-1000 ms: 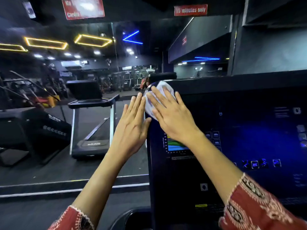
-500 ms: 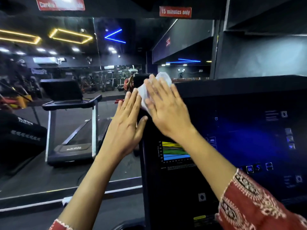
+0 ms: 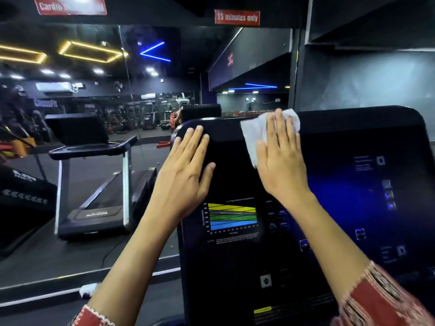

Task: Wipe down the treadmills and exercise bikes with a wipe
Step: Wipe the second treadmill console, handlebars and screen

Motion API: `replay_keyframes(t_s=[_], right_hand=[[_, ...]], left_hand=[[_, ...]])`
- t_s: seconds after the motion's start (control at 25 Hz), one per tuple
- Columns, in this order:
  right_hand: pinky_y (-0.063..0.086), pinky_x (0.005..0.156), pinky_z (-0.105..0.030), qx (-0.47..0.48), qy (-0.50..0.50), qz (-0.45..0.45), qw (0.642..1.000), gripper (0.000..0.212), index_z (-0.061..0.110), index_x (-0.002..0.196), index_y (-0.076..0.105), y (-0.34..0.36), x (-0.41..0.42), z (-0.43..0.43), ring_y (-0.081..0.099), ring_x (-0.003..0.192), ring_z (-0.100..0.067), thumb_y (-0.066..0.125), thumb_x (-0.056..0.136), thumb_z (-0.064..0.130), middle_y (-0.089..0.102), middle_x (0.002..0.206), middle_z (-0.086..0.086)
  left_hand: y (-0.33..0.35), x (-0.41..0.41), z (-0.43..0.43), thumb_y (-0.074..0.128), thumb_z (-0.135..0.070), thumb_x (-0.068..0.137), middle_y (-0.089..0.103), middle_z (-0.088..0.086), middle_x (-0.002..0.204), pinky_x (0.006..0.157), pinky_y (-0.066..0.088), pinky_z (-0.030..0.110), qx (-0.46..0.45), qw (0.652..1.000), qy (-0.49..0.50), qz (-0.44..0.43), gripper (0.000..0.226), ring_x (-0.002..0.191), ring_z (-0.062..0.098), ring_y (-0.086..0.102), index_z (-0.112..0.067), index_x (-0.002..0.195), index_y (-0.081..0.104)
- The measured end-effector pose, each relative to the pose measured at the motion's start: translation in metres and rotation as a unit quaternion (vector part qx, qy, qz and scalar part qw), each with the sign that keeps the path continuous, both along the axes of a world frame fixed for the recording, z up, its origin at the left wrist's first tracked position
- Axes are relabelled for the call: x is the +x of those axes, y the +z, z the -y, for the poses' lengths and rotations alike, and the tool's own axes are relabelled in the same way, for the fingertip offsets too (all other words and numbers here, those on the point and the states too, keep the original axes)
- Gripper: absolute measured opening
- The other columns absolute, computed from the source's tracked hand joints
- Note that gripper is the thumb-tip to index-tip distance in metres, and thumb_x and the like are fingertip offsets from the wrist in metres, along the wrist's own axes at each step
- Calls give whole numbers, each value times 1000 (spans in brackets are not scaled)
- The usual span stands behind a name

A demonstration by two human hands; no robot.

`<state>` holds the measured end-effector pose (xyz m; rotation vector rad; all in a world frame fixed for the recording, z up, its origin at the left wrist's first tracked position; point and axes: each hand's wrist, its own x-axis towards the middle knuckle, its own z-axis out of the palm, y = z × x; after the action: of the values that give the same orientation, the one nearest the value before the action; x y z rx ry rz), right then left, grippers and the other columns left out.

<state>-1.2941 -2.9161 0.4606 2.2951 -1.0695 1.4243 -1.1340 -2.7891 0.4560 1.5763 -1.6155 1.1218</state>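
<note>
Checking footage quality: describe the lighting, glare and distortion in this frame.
Head view: dim gym, yellow light strips and blue neon; blue sheen on the console beside the right hand; wide-angle lens bows the console's edges; small labels unreadably soft.

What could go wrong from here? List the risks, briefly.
1. The right hand presses the wipe flat near the top edge of the console; it could slip off behind.
2. Wiping lower could press the buttons.
3. The bare left hand, flat on the glossy corner, may leave smudges.
</note>
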Motion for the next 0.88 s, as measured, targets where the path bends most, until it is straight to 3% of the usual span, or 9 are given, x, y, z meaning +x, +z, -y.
replay_keyframes(t_s=[0.12,0.2,0.28,0.4,0.52,0.64,0.72,0.8,0.88], right_hand=[[13,116,-40,-103,97,-55,988,57,3,147,31,13,31,-12,26,143,-31,24,97,30,29,154,-16],[12,117,-35,-151,123,-110,975,53,11,148,30,-5,15,-1,25,144,-23,29,99,29,30,155,-7],[9,118,-35,-121,78,-77,987,54,13,150,18,-13,-29,30,16,146,-18,23,100,33,20,158,-4],[5,121,-42,13,-20,12,1000,64,9,151,5,-2,-73,68,2,148,-23,6,95,41,5,160,-9],[3,119,-41,-52,49,-32,997,63,7,151,19,8,-50,56,11,147,-32,17,96,37,16,159,-14],[5,117,-36,-128,100,-108,981,56,17,150,28,9,-57,70,20,146,-25,24,98,35,25,157,-4],[5,118,-38,-92,48,-57,993,57,19,151,21,8,-94,101,17,146,-24,19,97,38,21,159,-4],[0,119,-41,-4,-15,4,1000,62,18,151,3,2,-130,128,3,148,-23,6,95,43,6,161,-5],[2,120,-45,27,-45,38,998,67,10,151,3,1,-136,130,1,148,-29,6,94,44,3,160,-13]], left_hand=[[2,-9,8,38,-28,94,38,24,145,114,13,37,-12,1000,19,-15,55,135,39,35,7,135,45],[1,-19,15,38,-28,93,38,26,145,112,13,36,-17,999,30,-13,56,134,40,35,9,135,45],[0,-32,23,37,-28,94,37,26,145,112,13,36,-10,999,33,-12,56,134,41,36,9,135,44],[4,-57,43,37,-28,94,38,26,144,112,13,36,-2,999,37,-5,56,133,42,37,9,134,44],[6,-85,66,37,-29,93,39,26,144,111,14,36,4,999,34,0,56,132,42,39,8,134,45],[4,-105,84,38,-28,91,39,27,143,111,13,35,3,1000,30,-5,57,132,43,38,9,134,44],[4,-116,93,38,-28,92,38,26,144,111,13,35,2,999,35,-7,57,133,42,37,10,134,44],[3,-127,103,38,-29,92,37,25,145,112,13,34,3,999,39,-7,57,134,40,36,9,135,44],[2,-137,112,38,-29,93,37,25,145,112,12,34,5,999,37,-5,57,134,40,35,9,135,44]])
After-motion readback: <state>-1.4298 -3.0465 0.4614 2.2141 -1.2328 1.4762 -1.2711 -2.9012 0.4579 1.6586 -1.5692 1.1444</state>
